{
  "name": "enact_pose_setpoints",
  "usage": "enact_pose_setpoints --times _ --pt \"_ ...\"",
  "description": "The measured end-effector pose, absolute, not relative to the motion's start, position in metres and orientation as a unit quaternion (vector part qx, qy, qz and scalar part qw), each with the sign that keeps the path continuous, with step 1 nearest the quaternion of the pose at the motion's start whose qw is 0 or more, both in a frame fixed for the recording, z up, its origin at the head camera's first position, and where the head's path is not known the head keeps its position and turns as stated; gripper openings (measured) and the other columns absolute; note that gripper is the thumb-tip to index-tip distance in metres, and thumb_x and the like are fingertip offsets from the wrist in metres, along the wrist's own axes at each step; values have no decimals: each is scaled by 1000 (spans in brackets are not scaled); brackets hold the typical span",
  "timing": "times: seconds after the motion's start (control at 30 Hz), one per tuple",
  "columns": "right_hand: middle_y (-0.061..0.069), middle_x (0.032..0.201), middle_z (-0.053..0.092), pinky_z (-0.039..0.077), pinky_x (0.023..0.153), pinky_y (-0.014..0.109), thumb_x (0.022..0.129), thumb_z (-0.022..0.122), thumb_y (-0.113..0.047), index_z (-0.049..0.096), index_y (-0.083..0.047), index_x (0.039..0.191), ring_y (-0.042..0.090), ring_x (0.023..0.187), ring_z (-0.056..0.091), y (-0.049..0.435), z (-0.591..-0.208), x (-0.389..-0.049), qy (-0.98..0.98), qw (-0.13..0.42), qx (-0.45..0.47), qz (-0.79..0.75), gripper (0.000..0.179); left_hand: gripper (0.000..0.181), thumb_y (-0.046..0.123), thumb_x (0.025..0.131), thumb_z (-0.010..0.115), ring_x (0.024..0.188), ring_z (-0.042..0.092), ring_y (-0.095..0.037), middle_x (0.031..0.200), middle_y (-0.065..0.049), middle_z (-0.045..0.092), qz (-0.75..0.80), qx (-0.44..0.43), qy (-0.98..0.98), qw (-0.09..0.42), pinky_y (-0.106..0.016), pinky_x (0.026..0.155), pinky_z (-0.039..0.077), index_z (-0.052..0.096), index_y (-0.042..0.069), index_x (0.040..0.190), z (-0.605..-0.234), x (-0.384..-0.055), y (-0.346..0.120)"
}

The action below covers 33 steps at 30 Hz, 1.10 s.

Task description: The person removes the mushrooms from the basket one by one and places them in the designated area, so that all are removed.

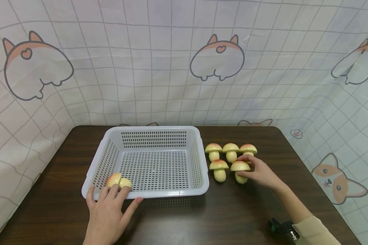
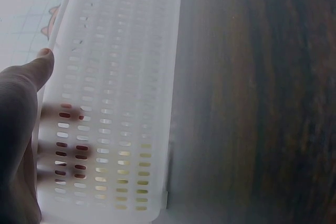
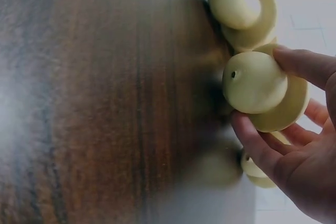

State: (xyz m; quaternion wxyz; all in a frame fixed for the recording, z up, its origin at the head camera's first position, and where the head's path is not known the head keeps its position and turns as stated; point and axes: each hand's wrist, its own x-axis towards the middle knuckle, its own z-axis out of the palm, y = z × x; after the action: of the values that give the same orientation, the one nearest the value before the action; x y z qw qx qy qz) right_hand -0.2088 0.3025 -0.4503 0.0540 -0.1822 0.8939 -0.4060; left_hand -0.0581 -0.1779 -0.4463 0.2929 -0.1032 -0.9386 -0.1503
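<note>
A toy mushroom point(image 1: 240, 166) with a yellow stem and a reddish-topped cap is gripped by my right hand point(image 1: 259, 172), thumb on one side and fingers on the other. The right wrist view shows its rounded stem end point(image 3: 254, 83) with a small dark hole. My left hand point(image 1: 106, 212) holds the front rim of a white plastic basket point(image 1: 203, 170) near its left corner. Its fingers reach over the rim, showing dimly through the slotted wall point(image 2: 113, 98) in the left wrist view. Right by those fingertips, a mushroom point(image 1: 114, 179) lies inside the basket, partly hidden.
Three mushrooms stand in a back row, the middle one point(image 1: 231, 152) among them, right of the basket. Another mushroom point(image 1: 219, 170) stands before them, beside the gripped one. All are on a dark wooden table point(image 1: 233, 217). A patterned cloth point(image 1: 178, 68) hangs behind.
</note>
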Motion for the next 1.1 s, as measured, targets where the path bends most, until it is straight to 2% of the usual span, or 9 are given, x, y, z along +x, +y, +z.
enact_pose_setpoints --times 0.17,0.53,1.1 --pt "12 127 64 49 85 44 93 80 -25 62 -7 131 38 116 61 304 -453 -208 895 50 -189 -401 46 51 62 97 58 89 54 -34 88 -5 57 -150 -103 -938 294 -77 101 15 69 12 102 -446 -58 -178" --pt "18 133 62 51 82 38 91 82 -21 61 -4 132 40 123 60 311 -447 -205 888 40 -168 -426 49 52 63 96 58 88 53 -34 88 -5 57 -149 -104 -939 293 -77 101 16 69 12 102 -446 -58 -178" --pt "16 129 63 50 80 34 90 82 -18 65 -5 125 38 119 63 303 -449 -214 887 31 -182 -423 41 51 63 97 57 87 53 -33 86 -3 55 -152 -108 -936 298 -77 100 16 67 13 101 -446 -58 -178"
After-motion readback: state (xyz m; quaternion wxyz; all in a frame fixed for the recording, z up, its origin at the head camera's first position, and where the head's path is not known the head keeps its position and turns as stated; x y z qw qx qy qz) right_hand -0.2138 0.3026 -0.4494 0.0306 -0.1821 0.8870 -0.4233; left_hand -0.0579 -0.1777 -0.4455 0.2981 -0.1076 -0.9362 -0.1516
